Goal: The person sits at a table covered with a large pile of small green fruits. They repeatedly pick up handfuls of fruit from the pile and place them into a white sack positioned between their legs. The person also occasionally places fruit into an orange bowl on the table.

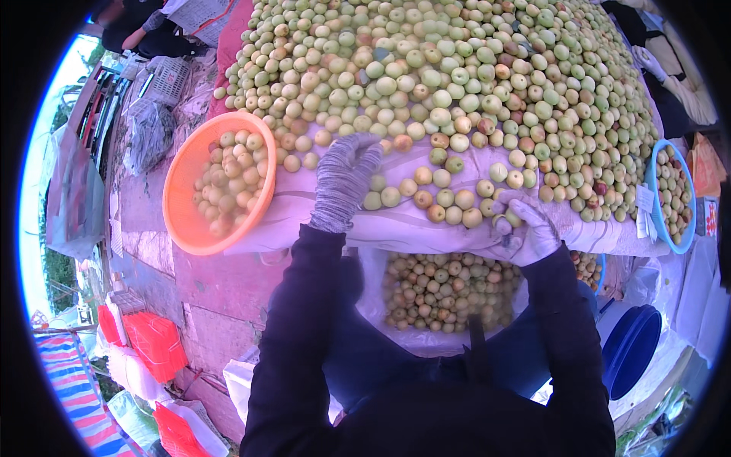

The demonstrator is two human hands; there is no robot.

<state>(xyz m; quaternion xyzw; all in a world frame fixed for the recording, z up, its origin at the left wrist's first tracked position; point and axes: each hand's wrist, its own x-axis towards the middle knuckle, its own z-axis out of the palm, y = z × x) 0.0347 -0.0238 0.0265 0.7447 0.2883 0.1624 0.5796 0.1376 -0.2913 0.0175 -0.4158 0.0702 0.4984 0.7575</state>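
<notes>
My left hand (349,171), in a grey knit glove, is over the front of the fruit pile (426,76), with fingers curled; what lies under them is hidden. My right hand (527,228), in a paler glove, is curled around a small green-yellow fruit (512,217) at the cloth's front edge. Loose fruits (442,196) lie on the pale cloth (289,225) between my hands. An orange basin (175,206) partly filled with fruit stands at the left. Below the cloth's edge, between my legs, is a lined container of fruit (449,293).
A blue basin of fruit (670,198) is at the right, above a dark blue bucket (632,350). Another person (152,23) is at upper left, near grey crates (164,80); a further person (659,68) is at upper right. Red plastic items (151,343) lie at lower left.
</notes>
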